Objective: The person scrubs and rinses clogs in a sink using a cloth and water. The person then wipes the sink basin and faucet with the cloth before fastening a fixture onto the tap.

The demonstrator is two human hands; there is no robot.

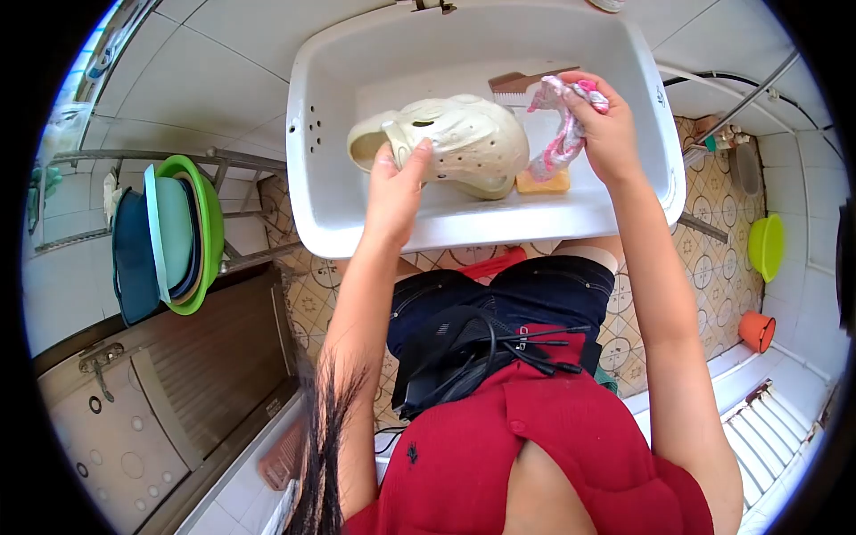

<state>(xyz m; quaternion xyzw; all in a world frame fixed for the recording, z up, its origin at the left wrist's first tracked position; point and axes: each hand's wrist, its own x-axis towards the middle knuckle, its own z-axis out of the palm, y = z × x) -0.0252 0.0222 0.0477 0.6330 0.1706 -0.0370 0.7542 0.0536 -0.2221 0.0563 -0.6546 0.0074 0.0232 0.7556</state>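
Clog (468, 143) inside sink (310, 218), left hand (398, 183) gripping its heel end. Right hand (597, 120) pinching cloth (560, 134) (pink-white), near clog's toe. Sponge (544, 183) by front wall; brush (526, 83) behind. Open basin left of clog.

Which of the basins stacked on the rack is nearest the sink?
The bright green basin, outermost on the side facing the white sink. The dark blue basin is at the opposite end, with the pale teal basin between them.
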